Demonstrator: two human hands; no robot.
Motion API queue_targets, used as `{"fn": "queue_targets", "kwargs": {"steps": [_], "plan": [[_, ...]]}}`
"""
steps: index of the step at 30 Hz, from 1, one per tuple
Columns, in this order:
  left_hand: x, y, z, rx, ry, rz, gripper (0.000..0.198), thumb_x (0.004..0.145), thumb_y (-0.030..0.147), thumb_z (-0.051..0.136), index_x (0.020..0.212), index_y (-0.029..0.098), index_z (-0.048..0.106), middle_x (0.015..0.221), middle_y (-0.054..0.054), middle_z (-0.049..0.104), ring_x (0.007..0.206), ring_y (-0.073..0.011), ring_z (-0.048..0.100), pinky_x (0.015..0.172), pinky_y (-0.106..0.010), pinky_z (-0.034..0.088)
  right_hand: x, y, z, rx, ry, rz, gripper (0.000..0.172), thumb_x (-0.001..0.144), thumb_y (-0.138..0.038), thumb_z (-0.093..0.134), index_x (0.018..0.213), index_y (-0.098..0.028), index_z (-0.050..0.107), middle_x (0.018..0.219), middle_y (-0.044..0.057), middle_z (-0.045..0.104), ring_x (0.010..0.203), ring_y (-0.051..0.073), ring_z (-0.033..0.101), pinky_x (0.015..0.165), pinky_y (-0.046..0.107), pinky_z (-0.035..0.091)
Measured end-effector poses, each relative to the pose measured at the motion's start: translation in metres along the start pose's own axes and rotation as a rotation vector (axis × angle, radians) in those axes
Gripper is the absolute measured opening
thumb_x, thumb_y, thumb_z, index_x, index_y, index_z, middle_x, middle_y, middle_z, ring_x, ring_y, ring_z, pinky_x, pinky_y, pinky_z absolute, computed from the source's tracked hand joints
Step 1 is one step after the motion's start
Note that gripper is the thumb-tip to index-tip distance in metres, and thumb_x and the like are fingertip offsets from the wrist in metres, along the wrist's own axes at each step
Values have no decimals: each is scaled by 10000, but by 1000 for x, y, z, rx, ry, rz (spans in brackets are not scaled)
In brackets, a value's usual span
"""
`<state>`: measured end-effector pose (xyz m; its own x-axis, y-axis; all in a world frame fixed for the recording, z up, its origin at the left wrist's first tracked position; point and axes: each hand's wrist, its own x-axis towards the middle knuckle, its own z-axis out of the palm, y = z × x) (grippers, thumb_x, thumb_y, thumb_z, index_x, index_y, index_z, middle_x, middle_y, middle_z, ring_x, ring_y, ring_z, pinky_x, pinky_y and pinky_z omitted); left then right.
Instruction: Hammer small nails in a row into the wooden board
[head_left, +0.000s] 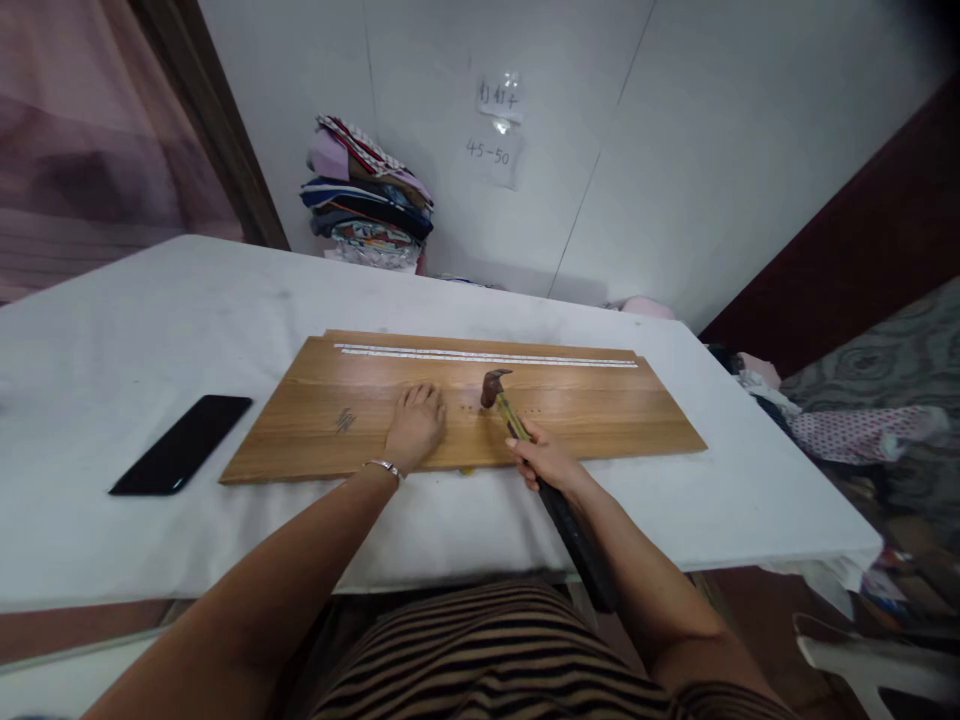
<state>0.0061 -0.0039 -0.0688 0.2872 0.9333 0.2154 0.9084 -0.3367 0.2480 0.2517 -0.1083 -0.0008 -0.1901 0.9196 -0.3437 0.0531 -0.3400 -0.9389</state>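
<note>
A wooden board (600,420) lies flat on the white-covered table, with two pale printed strips (487,357) along its far side. My left hand (417,425) rests on the board, palm down with its fingers stretched out. In my right hand (546,458) is a claw hammer (574,545), gripped partway along its handle. The rusty hammer head is over the middle of the board; whether it touches the wood I cannot tell. Several small nail-like specks (536,411) show near the head. A small bundle of nails (345,420) lies on the board, left of my left hand.
A black phone (184,445) lies on the white table cover (420,535) left of the board. Folded clothes (367,195) are stacked at the back against the wall, below and beside paper notes (495,150). Fabric items (862,430) sit beyond the table's right edge.
</note>
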Motion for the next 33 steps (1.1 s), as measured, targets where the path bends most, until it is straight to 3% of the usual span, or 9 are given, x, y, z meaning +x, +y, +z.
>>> {"fn": "queue_targets", "kwargs": {"steps": [5, 23, 33], "plan": [[0, 0, -1, -1, 7, 2, 479, 1073, 271, 409, 1421, 106, 696, 1567, -223, 659, 1494, -354, 559, 1284, -526, 415, 0, -2, -2, 5, -5, -17, 827, 739, -527, 814, 1450, -229, 513, 595, -162, 498, 399, 80, 394, 370, 207, 340], [1, -2, 5, -11, 39, 13, 452, 1066, 269, 412, 1383, 140, 707, 1541, -218, 672, 1481, -352, 570, 1271, -552, 423, 3, -2, -5, 48, -15, -10, 631, 794, -468, 813, 1322, -260, 537, 630, -146, 499, 402, 74, 374, 370, 200, 319], [1, -1, 2, -5, 8, 8, 489, 1073, 281, 386, 1405, 100, 696, 1566, -241, 653, 1503, -367, 553, 1289, -561, 405, 2, -2, -6, 41, -32, 10, 592, 844, -407, 787, 1364, -272, 539, 625, -140, 494, 401, 83, 379, 366, 205, 327]]}}
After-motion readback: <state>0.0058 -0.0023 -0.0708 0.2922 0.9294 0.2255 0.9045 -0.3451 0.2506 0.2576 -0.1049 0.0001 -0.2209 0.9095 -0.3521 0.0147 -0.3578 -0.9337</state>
